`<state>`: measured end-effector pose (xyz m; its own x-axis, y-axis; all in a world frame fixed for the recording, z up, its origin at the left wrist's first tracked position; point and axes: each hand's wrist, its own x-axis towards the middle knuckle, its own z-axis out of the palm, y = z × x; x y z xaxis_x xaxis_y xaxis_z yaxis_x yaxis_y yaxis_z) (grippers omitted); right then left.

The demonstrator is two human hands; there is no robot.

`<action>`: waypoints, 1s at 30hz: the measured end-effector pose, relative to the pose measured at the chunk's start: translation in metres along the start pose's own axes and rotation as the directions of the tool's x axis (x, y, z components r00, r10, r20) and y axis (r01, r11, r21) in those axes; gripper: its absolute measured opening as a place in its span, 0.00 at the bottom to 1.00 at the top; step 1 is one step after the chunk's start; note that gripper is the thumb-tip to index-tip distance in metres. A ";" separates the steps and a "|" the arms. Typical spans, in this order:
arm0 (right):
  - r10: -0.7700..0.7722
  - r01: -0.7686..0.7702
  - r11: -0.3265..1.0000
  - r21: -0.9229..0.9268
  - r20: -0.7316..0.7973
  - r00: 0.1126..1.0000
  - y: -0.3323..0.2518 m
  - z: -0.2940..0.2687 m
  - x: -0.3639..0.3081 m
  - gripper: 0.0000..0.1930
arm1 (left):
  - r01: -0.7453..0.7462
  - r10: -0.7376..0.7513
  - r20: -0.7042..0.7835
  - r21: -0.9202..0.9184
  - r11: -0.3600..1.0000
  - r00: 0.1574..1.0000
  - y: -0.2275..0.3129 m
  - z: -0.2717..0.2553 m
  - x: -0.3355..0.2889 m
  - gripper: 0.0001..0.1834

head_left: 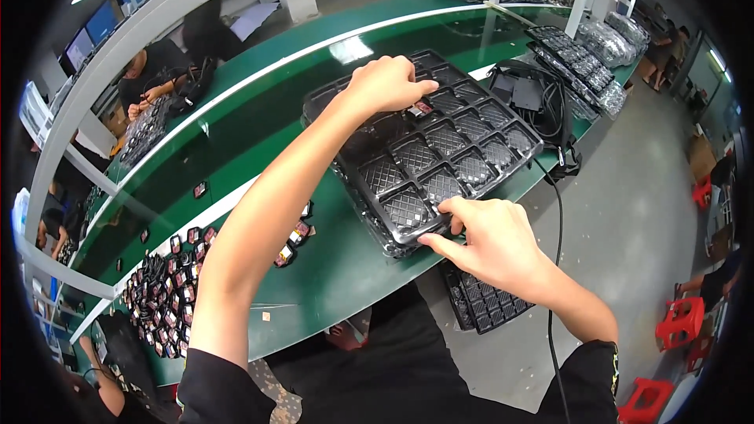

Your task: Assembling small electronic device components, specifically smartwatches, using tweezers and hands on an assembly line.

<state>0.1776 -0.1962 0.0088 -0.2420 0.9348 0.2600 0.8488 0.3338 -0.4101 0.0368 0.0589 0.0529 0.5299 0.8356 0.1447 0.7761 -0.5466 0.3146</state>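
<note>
A black plastic tray (471, 129) with rows of square, cross-hatched pockets lies on top of other trays at the edge of a green bench. My left hand (383, 85) reaches across to its far edge, fingers curled over and mostly hidden, thumb along the top. Right by that thumb, a small dark piece with a red label (422, 108) sits in one pocket. At the near corner, my right hand (495, 243) pinches the tray rim between thumb and fingers. Most of the other visible pockets hold nothing.
Many small dark labelled pieces (161, 290) are heaped on the bench (330, 290) at left. Black cables and an adapter (526, 94) lie right of the tray, beside more trays (577, 63). Another tray (479, 298) is below the bench edge. Red stools (679, 322) stand right; co-workers sit left.
</note>
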 end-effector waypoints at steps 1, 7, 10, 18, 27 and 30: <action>-0.006 0.006 1.000 0.012 0.003 1.000 0.001 0.000 0.000 0.22 | 0.000 -0.002 0.024 0.054 0.999 1.000 0.003 0.000 -0.001 0.32; -0.001 0.001 0.998 0.066 -0.001 1.000 0.004 0.005 0.005 0.20 | -0.047 0.048 -0.072 0.013 0.999 0.996 -0.030 0.001 -0.036 0.24; -0.034 0.040 0.994 0.103 -0.060 0.998 0.006 0.003 0.003 0.19 | -0.126 0.106 -0.196 -0.095 0.988 0.975 -0.061 -0.005 -0.055 0.21; -0.261 0.369 0.807 0.460 -0.283 0.923 -0.013 -0.050 -0.059 0.09 | -0.080 0.077 -0.150 -0.016 0.997 0.986 -0.202 -0.021 -0.163 0.17; 0.729 -0.241 0.615 0.751 -0.658 -0.190 0.129 0.017 -0.261 0.12 | -0.150 0.151 0.017 -0.015 0.989 0.988 -0.176 0.044 -0.271 0.61; 0.855 -0.448 0.447 0.774 -0.517 -0.041 0.133 0.143 -0.302 0.13 | -0.197 0.194 -0.068 -0.035 0.980 0.979 -0.163 0.058 -0.262 0.52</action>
<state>0.2964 -0.4164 -0.2492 0.9787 0.1841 0.0908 0.1236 -0.1757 -0.9767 -0.2083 -0.0742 -0.0904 0.6461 0.7152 0.2667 0.6441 -0.6983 0.3122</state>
